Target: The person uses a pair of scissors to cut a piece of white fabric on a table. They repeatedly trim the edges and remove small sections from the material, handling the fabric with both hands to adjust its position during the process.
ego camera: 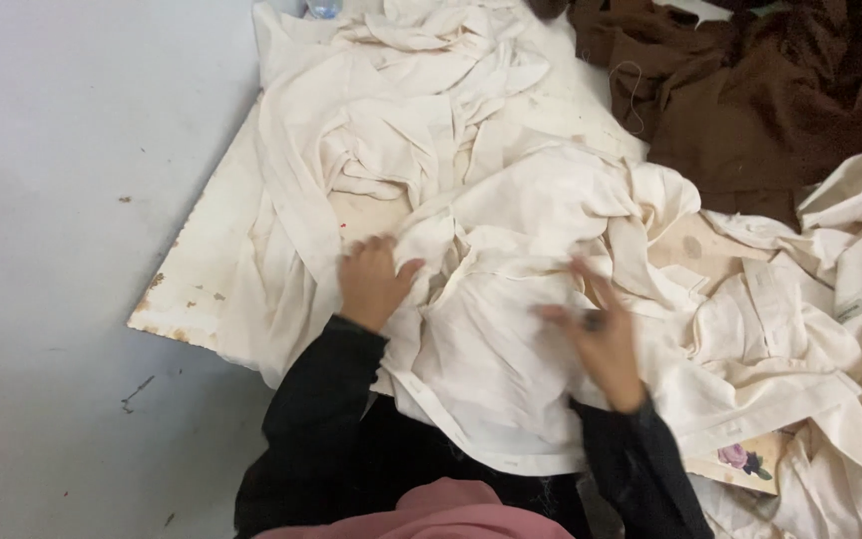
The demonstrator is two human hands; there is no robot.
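Observation:
A heap of cream-white garments (491,200) lies over a worn white board (187,289) on the floor. My left hand (371,281) rests on the cloth at the heap's left side, fingers bent and pressing into a fold. My right hand (599,334) is blurred, over the front piece of cream cloth (491,369), with its fingers apart and a small dark thing at the fingertips that I cannot make out. Both arms are in black sleeves.
A dark brown cloth (770,100) is piled at the back right. More cream pieces (850,299) spread to the right. A card with a pink flower print (745,461) peeks out at the lower right. Grey floor (62,200) lies to the left.

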